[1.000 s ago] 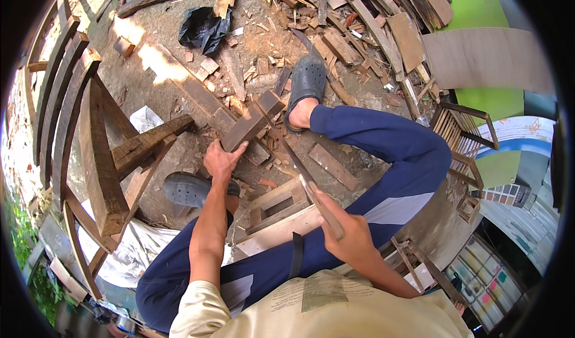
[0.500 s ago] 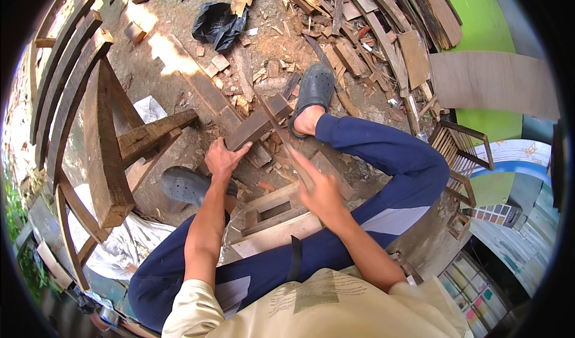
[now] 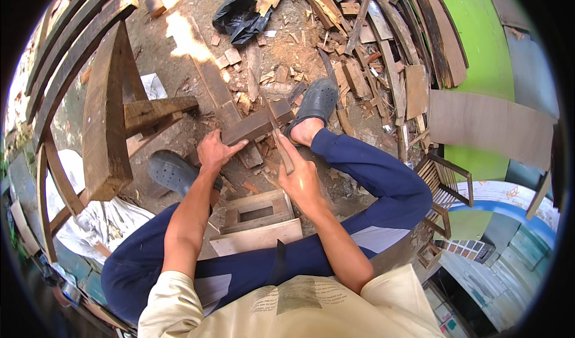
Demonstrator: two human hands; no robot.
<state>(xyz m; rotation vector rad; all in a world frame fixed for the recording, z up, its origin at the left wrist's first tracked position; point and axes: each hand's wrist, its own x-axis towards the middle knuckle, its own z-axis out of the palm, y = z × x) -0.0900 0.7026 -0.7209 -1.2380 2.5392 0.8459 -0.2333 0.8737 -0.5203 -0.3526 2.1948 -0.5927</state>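
A dark brown wooden block (image 3: 250, 126) lies across a longer plank (image 3: 223, 101) on the ground between my feet. My left hand (image 3: 216, 151) grips its left end, the thumb stretched along the near side. In my right hand (image 3: 301, 185) is a long-bladed tool (image 3: 285, 150) with a wooden handle, its fingers closed round it. The narrow blade is seen nearly edge-on and crosses the block near its right end. Whether it is a saw or a large knife I cannot tell. Close to the block's right end stands my right foot in a grey clog (image 3: 317, 101).
A small wooden frame (image 3: 254, 213) sits between my legs. To the left stands a heavy timber structure (image 3: 106, 116) beside white cloth (image 3: 111, 230). Offcuts and boards (image 3: 353, 77) pile up at the far right. A black plastic bag (image 3: 241, 19) lies ahead, and a slatted wooden piece (image 3: 440, 182) stands at right.
My right hand has come left and slightly nearer the block, and the tool now lies at a steeper angle. My left hand keeps its hold. The whole view has shifted somewhat.
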